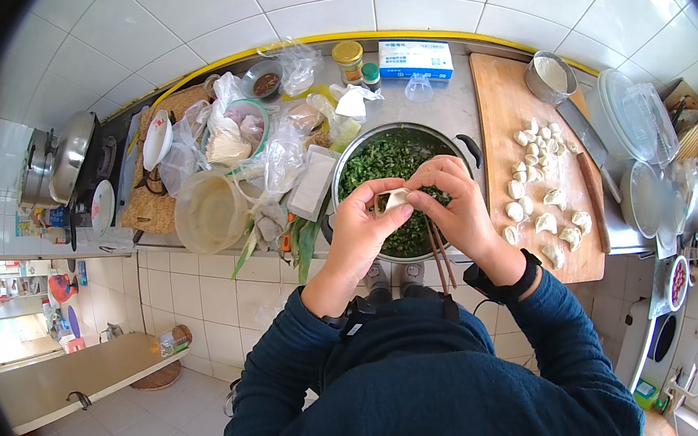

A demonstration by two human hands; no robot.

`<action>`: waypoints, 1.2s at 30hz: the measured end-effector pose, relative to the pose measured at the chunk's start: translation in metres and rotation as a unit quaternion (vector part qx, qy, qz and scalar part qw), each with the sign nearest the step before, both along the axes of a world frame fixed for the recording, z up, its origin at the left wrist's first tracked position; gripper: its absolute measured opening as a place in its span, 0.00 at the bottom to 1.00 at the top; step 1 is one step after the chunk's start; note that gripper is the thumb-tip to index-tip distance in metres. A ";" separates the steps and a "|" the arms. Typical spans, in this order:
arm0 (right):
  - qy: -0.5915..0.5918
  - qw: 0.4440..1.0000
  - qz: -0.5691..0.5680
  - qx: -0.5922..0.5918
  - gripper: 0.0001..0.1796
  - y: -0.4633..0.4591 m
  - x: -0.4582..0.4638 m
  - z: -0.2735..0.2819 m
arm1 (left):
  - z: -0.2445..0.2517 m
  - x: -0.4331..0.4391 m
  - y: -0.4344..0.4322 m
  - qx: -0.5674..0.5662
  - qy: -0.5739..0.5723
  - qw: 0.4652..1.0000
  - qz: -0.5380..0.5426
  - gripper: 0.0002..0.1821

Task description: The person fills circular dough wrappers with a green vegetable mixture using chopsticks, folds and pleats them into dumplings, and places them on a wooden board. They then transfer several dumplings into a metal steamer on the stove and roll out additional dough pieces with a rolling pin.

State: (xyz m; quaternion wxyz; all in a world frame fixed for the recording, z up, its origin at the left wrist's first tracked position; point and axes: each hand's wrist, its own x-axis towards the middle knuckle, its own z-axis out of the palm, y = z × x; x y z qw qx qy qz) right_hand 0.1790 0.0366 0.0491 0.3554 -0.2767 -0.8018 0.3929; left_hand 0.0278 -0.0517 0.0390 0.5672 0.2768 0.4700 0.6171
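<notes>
A dumpling with a pale dough wrapper is held above a pot, its edges partly folded. My left hand cradles it from the left, while the fingertips of my right hand pinch its right edge. Below both hands sits the metal pot, filled with chopped green filling. Brown chopsticks lean over the pot's near rim; their upper part is hidden by my right hand. To the right, a wooden board carries several small dough pieces and several folded dumplings.
A rolling pin, a cleaver and a metal bowl of flour lie on the board's right side. Left of the pot are a plastic basin, plastic bags and green leaves. Jars and a blue-white box stand behind.
</notes>
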 end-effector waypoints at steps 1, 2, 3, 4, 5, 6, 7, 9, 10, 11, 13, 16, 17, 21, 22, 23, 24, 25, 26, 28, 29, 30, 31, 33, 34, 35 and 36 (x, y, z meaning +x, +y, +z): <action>0.004 1.000 0.015 0.003 0.06 0.002 0.000 0.000 | 0.001 0.000 0.000 0.001 0.018 1.000 -0.005 0.19; 0.006 1.000 0.028 0.001 0.06 0.003 -0.001 -0.001 | 0.002 -0.001 -0.001 0.003 0.037 0.999 -0.010 0.19; 0.006 0.999 0.033 0.003 0.06 0.003 -0.001 -0.002 | 0.003 -0.001 -0.001 0.004 0.043 0.999 -0.014 0.19; 0.004 0.999 0.035 0.000 0.06 0.004 -0.002 -0.003 | 0.003 -0.003 -0.001 0.004 0.049 0.999 -0.018 0.20; 0.006 0.999 0.035 -0.004 0.06 0.003 -0.003 -0.005 | 0.004 -0.004 -0.001 0.005 0.055 0.998 -0.022 0.21; 0.014 0.999 0.039 -0.025 0.05 0.002 -0.003 -0.007 | 0.005 -0.005 -0.001 0.003 0.057 0.998 -0.025 0.22; 0.027 0.998 0.040 -0.047 0.04 0.000 -0.004 -0.009 | 0.005 -0.007 -0.001 0.002 0.059 0.998 -0.027 0.24; 0.062 0.989 0.052 -0.127 0.02 -0.002 -0.005 -0.012 | 0.006 -0.009 -0.001 -0.001 0.060 0.998 -0.029 0.26; 0.084 0.977 0.062 -0.185 0.01 -0.004 -0.005 -0.013 | 0.006 -0.010 -0.001 -0.003 0.060 0.998 -0.030 0.27; 0.102 0.963 0.082 -0.234 0.01 -0.004 -0.006 -0.014 | 0.006 -0.010 -0.001 -0.005 0.059 0.998 -0.030 0.27; 0.059 0.980 0.079 -0.172 0.02 -0.004 -0.006 -0.015 | 0.006 -0.010 -0.001 0.010 0.095 0.995 -0.041 0.29; 0.071 0.961 0.091 -0.252 0.08 -0.005 -0.007 -0.016 | 0.007 -0.012 -0.001 0.015 0.120 0.991 -0.056 0.30; 0.083 0.942 0.091 -0.311 0.10 -0.006 -0.008 -0.016 | 0.007 -0.013 -0.001 0.008 0.124 0.990 -0.060 0.30; 0.230 0.833 0.119 -0.489 0.20 -0.012 -0.009 -0.021 | 0.012 -0.019 0.001 -0.003 0.077 0.995 -0.055 0.33; 0.226 0.815 0.130 -0.518 0.22 -0.013 -0.009 -0.023 | 0.013 -0.020 0.002 0.002 0.044 0.998 -0.053 0.33; 0.231 0.794 0.146 -0.542 0.24 -0.013 -0.009 -0.026 | 0.014 -0.021 0.003 0.016 0.008 0.998 -0.054 0.34; 0.213 0.803 0.119 -0.544 0.22 -0.013 -0.009 -0.029 | 0.015 -0.024 0.004 0.005 -0.001 0.997 -0.076 0.33; 0.239 0.798 0.132 -0.537 0.20 -0.012 -0.009 -0.033 | 0.016 -0.025 0.004 -0.016 -0.041 0.997 -0.070 0.32; 0.257 0.795 0.129 -0.534 0.19 -0.011 -0.009 -0.036 | 0.016 -0.027 0.004 -0.037 -0.081 0.994 -0.064 0.31; 0.298 0.772 0.129 -0.546 0.15 -0.010 -0.007 -0.043 | 0.015 -0.029 0.003 -0.047 -0.114 0.991 -0.061 0.28; 0.307 0.766 0.130 -0.549 0.15 -0.010 -0.005 -0.046 | 0.015 -0.030 0.003 -0.058 -0.109 0.991 -0.053 0.28; 0.311 0.761 0.129 -0.555 0.15 -0.009 -0.004 -0.048 | 0.013 -0.032 0.003 -0.055 -0.104 0.992 -0.051 0.28; 0.312 0.756 0.128 -0.561 0.15 -0.009 -0.002 -0.050 | 0.012 -0.034 0.003 -0.042 -0.103 0.993 -0.050 0.27; 0.309 0.761 0.131 -0.555 0.15 -0.008 0.001 -0.052 | 0.008 -0.036 0.004 -0.054 -0.050 0.996 -0.050 0.24; 0.307 0.765 0.129 -0.551 0.15 -0.008 0.002 -0.052 | 0.006 -0.038 0.005 -0.054 -0.035 0.996 -0.059 0.23; 0.308 0.767 0.129 -0.547 0.15 -0.008 0.003 -0.051 | 0.004 -0.040 0.005 -0.073 -0.018 0.995 -0.065 0.23; 0.310 0.770 0.127 -0.542 0.15 -0.008 0.004 -0.050 | 0.002 -0.041 0.004 -0.042 -0.095 0.991 -0.089 0.22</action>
